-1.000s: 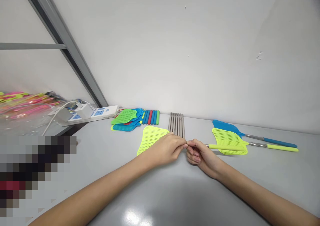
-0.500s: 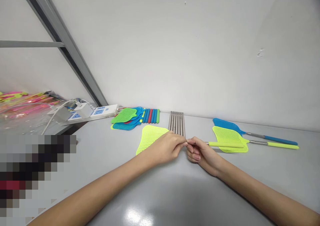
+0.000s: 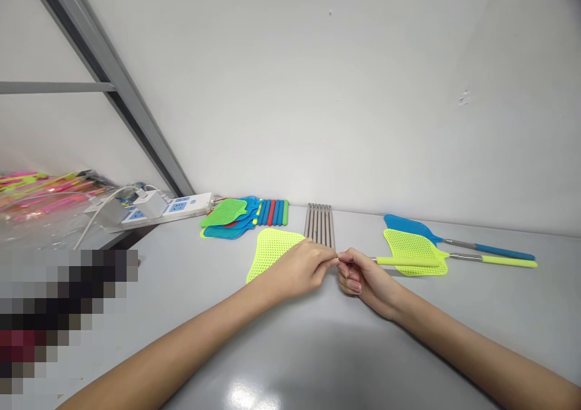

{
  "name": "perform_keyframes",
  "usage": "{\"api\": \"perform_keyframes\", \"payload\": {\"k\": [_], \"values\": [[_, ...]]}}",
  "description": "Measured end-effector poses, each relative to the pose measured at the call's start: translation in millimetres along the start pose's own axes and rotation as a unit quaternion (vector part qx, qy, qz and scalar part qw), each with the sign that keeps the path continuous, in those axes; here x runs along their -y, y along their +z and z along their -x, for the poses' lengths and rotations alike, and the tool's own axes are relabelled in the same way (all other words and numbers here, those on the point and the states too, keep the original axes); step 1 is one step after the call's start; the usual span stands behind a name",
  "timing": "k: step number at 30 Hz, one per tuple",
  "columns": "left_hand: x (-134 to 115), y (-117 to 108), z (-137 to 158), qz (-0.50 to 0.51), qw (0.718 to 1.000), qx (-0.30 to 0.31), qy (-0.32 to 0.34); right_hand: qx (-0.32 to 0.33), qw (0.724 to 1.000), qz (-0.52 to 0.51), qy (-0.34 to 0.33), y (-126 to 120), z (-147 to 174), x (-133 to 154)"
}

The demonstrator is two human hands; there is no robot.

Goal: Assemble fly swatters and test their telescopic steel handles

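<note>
Lime-yellow plastic, perforated: one swatter head (image 3: pixel 272 253), over the table (image 3: pixel 290 355), partly behind my left hand (image 3: pixel 302 271), whose thumb and fingers pinched what was probably its neck, mostly hidden. Steel-grey: one slim shaft (image 3: pixel 374 260), pinched in the curled fingers of my right hand (image 3: pixel 358 280), fingertips of both hands close together; its lime grip (image 3: pixel 406 262) crossed in front of another lime swatter (image 3: pixel 413 244). Judged light throughout: mesh flexible, shaft stiff and rather slick. Soundest holds: neck and grip.
</note>
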State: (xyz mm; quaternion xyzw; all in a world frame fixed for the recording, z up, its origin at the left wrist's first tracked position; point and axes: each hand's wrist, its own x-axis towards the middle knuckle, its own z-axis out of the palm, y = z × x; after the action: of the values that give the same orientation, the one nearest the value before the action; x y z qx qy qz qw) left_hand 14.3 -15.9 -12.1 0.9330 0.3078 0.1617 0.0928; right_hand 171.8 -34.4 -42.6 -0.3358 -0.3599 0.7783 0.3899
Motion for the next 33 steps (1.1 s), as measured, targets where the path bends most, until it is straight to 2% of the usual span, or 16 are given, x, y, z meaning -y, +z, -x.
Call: {"api": "perform_keyframes", "payload": {"k": [8,17,27,33], "values": [[0.9,2.0,-1.0,-0.025,1.000,0.003,0.001,-0.016,1.000,0.009,0.002,0.6,0.0,2.9],[5.6,2.9,-5.9,-0.077,0.997,-0.002,0.015,-0.027,0.997,-0.067,0.042,-2.0,-3.3,7.7],[8.4,2.4,-4.2,-0.089,0.996,-0.001,0.028,-0.026,0.996,-0.075,0.035,-4.0,-2.9,7.1],[12.5,-5.6,-3.7,-0.097,0.994,-0.041,0.030,-0.008,0.996,-0.082,0.027,-7.3,-2.6,6.0]]}}
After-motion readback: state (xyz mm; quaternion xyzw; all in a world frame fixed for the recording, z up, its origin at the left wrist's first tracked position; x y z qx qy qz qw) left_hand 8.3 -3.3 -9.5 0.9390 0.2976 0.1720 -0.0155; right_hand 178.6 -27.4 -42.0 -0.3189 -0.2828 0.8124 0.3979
